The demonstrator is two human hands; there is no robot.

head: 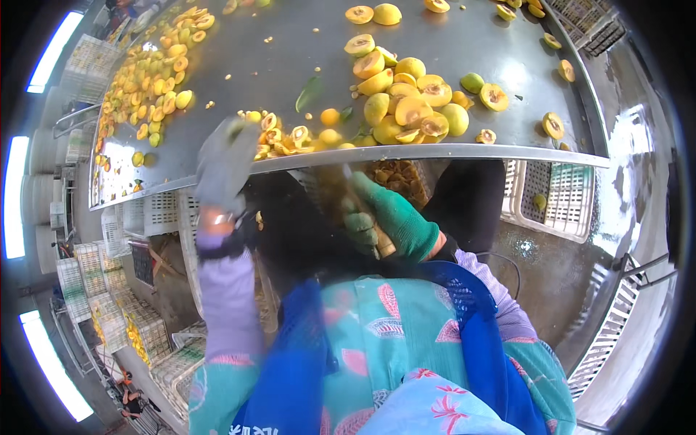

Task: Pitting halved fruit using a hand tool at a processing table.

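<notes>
My left hand [225,160], in a grey glove, is blurred over the front rim of the metal table [261,60]. A yellow-green patch shows at its fingertips; whether that is fruit or a stain is unclear. Close to it lies a small heap of cut yellow pieces [277,138]. Below the rim, my right hand [399,215] wears a green knitted glove and grips a knife by its wooden handle [385,242]. The blade points up toward the rim and is smeared by motion. Beyond the rim sits a pile of halved yellow stone fruit [413,109], some with pits showing.
A larger heap of cut fruit [163,81] covers the table's left. Under the table, a container of brown pieces [399,179] stands between my knees. White plastic crates stand right [565,201] and left [157,215]. A green leaf [309,93] lies on the metal.
</notes>
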